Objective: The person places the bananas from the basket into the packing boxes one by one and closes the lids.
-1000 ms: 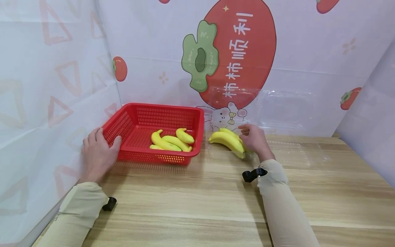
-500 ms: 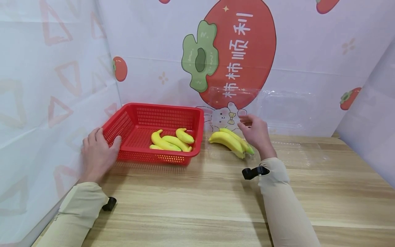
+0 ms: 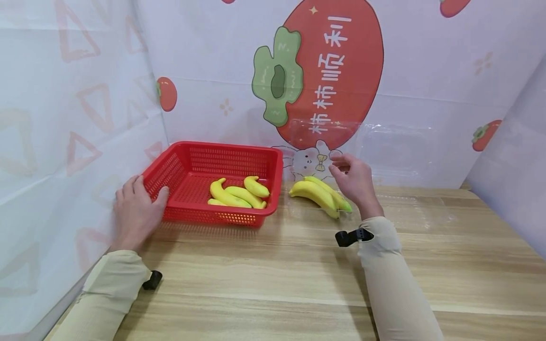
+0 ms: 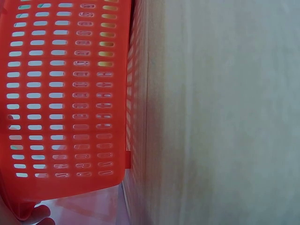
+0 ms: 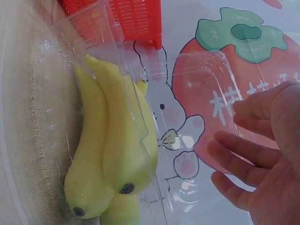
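Note:
My left hand (image 3: 136,210) grips the front left corner of the red plastic basket (image 3: 183,213); the left wrist view shows fingertips (image 4: 37,213) just outside the rim. Yellow bananas (image 3: 228,195) lie in the basket's right part. My right hand (image 3: 354,184), fingers apart and slightly bent, is raised just above and beside the clear plastic clamshell box (image 3: 396,156), holding nothing. More bananas (image 3: 313,194) lie side by side in the box's left part, one with a green tip. In the right wrist view, the clear wall (image 5: 136,103) stands in front of these bananas (image 5: 124,154).
All this stands on a wood-grain table (image 3: 256,284). Behind it hangs a white cloth (image 3: 204,57) printed with a persimmon and a rabbit. Another white cloth (image 3: 64,142) closes the left side. The box's lid (image 3: 324,130) stands up against the back cloth.
My right hand has lifted off the bananas in the clear box and moved up and slightly right, uncovering the green-tipped one. The left hand and the basket have stayed in place.

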A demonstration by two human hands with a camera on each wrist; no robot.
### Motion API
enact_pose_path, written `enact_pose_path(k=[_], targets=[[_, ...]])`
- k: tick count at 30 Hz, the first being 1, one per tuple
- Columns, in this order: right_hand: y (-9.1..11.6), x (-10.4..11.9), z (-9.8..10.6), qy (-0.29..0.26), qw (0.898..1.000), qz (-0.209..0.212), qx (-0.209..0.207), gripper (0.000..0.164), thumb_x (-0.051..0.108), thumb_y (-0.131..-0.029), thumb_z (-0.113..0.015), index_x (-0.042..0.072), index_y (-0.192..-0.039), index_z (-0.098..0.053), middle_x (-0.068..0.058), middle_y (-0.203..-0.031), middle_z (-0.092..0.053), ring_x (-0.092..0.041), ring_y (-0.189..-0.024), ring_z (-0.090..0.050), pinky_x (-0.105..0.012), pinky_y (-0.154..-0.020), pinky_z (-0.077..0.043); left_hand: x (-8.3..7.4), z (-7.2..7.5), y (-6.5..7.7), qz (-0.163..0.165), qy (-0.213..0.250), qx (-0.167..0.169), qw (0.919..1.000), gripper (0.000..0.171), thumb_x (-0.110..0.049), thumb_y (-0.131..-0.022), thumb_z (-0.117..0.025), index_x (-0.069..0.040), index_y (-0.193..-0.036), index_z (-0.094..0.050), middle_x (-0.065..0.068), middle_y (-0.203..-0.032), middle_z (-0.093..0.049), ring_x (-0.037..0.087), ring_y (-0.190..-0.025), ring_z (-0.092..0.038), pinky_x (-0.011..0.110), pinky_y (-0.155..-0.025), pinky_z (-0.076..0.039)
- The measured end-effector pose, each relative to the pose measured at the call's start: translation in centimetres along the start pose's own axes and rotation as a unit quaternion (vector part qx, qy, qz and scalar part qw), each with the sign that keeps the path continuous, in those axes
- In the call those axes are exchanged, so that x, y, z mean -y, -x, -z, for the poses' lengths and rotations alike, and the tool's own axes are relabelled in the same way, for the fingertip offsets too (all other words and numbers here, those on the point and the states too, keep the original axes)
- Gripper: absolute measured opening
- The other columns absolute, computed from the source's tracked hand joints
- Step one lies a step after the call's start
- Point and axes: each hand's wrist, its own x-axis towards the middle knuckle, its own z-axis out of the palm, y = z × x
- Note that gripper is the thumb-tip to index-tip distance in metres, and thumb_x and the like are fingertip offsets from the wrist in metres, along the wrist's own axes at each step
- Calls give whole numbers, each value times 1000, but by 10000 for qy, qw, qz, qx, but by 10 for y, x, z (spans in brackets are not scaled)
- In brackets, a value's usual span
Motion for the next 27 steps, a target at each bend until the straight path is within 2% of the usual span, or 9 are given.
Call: enact_pose_path(k=[11,22,27], targets=[[1,1,0,18,9998,-159,110,38,23,-107,-60,6,-141,-66,-19,-135,-70,-37,-120,-65,-52,-104,-58,-1,0,0,57,24,-13,10000,83,-46,-105,-45,13,-160,-25,37,-162,-29,55,-140,-30,70,-111,-31],[0,2,-2,30,9999,-131,-23,37,25,-107,-60,6,-137,-67,-19,-131,-72,-35,-115,-66,-50,-100,-59,-1,0,0,135,44,62,9999,84,-48,-105,-44,11,-161,-23,36,-164,-27,54,-141,-29,70,-111,-31],[2,4,-4,-34,9998,-178,-19,37,26,-107,-60,7,-138,-67,-18,-132,-71,-35,-117,-65,-51,-102,-59,-1,1,1,100,50,52,9999,84,-48,-105,-44,12,-161,-24,37,-163,-28,55,-141,-29,70,-113,-30]])
